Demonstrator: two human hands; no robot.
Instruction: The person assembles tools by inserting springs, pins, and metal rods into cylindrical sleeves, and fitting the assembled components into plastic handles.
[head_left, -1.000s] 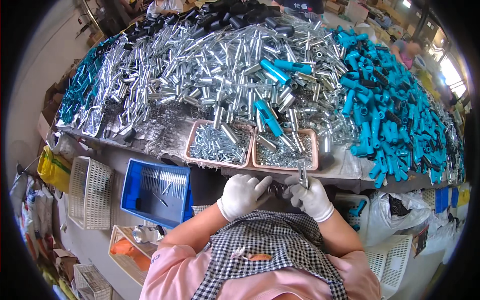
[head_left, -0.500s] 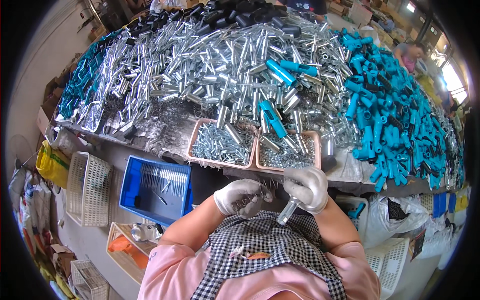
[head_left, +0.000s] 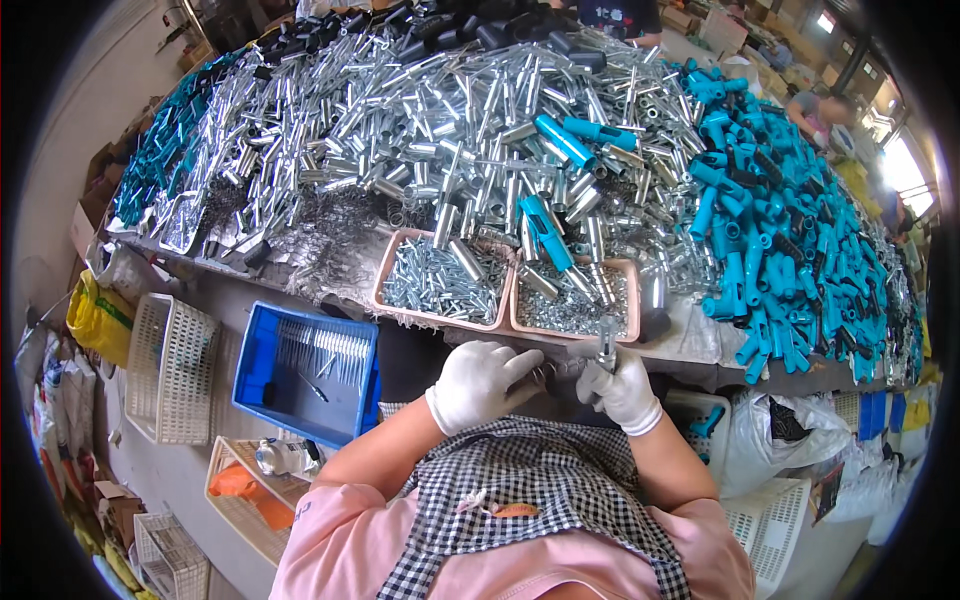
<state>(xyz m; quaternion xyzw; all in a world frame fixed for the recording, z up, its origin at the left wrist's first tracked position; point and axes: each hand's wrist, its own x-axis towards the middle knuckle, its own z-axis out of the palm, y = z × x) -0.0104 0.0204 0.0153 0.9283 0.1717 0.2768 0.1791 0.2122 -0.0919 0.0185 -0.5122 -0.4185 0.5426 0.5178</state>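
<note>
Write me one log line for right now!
left white-gloved hand: by thin dark coiled wire | right white-gloved hand: gripping silver metal cylinder | ahead: pink rectangular trays holding small silver metal parts

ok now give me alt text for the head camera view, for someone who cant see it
A white-gloved right hand holds a shiny metal piece, with the gloved left hand close beside it. Beyond them, two pink trays of small parts sit before a large heap of silvery metal parts, with teal parts piled to the right.
</note>
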